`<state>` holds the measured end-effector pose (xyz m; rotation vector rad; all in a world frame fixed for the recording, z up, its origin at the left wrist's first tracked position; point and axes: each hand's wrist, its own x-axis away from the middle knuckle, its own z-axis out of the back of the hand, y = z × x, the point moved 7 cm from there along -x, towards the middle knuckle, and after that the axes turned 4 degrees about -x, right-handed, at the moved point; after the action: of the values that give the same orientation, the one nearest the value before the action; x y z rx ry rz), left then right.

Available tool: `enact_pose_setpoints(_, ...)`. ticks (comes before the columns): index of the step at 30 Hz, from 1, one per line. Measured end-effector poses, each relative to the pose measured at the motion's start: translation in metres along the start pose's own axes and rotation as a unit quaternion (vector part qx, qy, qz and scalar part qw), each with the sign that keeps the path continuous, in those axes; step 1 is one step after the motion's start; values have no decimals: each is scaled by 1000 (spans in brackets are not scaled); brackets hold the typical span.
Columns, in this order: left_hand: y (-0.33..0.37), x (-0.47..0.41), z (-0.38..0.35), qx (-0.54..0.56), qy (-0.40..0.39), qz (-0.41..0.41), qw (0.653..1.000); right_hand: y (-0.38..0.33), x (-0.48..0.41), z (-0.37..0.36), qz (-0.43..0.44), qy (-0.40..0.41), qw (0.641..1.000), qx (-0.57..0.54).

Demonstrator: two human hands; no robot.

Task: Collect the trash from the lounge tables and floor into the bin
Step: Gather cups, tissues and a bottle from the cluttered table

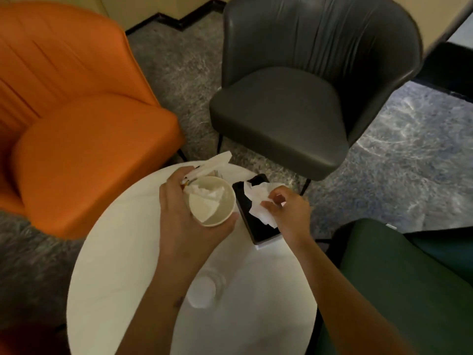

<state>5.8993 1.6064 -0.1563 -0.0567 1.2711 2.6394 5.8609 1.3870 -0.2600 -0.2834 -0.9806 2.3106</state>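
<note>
Two grips: left fingers (174, 181) around smooth paper cup (220, 211), right fingers (269, 207) on crumpled tissue (258, 198).

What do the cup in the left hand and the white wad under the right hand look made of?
The cup is likely paper: matte off-white, with a thin rolled rim. The white wad seems to be tissue paper, matte and soft, judging by its crumpled folds and ragged edge.

Orange chair (84, 139), grey chair (289, 106), green chair (399, 280), white table (115, 272).
</note>
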Motion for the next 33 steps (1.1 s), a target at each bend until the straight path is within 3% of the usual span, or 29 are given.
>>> enact_pose_setpoints(6,-58,7,-39,4,-36,68,997,36,-3,-27,17,40,996,80)
enact_pose_setpoints(9,-65,7,-49,-16,-49,62,997,50,-7,-33,-33,34,995,89)
enact_pose_setpoints(13,-63,-2,-48,-34,-58,45,997,77,-18,-48,-176,-79,980,52)
enact_pose_setpoints(17,-60,-13,-45,-32,-56,54,996,92,-18,-66,-256,-191,948,2)
enact_pose_setpoints(27,-72,-25,-45,-48,-39,80,995,95,-28,-77,-286,-236,927,51)
enact_pose_setpoints(33,-68,-25,-45,-24,-43,85,995,86,-20,-75,-297,-212,931,17)
